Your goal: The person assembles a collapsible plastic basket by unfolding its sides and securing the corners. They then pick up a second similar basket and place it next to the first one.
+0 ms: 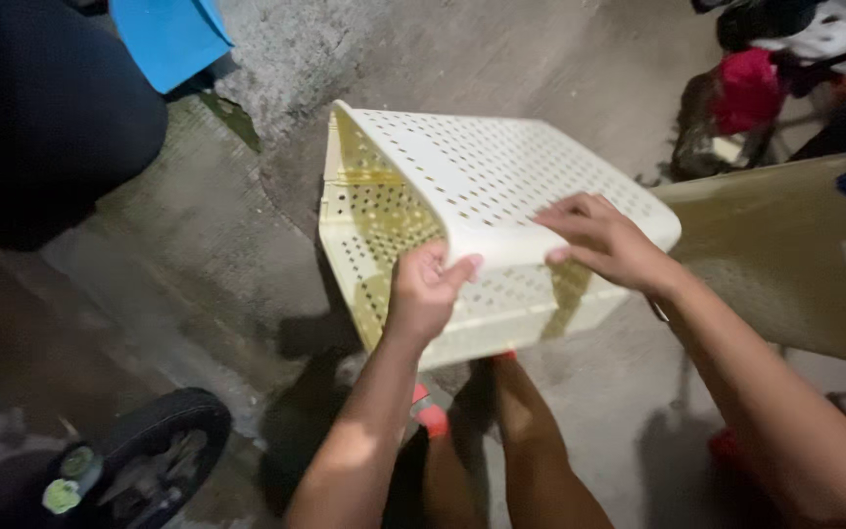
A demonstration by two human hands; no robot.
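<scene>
Legs (531,460) of the person fill the bottom edge of the view, bare and standing on the concrete floor (247,245), with a bit of red-orange footwear (431,416) showing between them. Low at the left corner, a small black wheel (154,456) rests on the same floor.

Just above the legs, both hands are clamped on a cream plastic basket (482,176) with perforated walls. The left hand (427,290) grips the near rim, thumb on the outer face and fingers curled inside the edge. The right hand (604,238) lies on the same rim a little further right, fingers spread over the outer wall and pressing down on it. The two hands are close together but not touching each other.

The basket is tipped on its side, its open mouth turned toward the left of the view, so the yellowish inside is visible. Whether its lower edge touches the floor cannot be told, since the legs hide that part.

To the right of the basket stands a pale beige slab-like surface (785,255), near the right forearm. Beyond it, at the top right, lies a heap of clothes (795,69), red, white and dark. At the far left sits a large dark rounded shape (51,118), and behind it a blue plastic object (168,34).
</scene>
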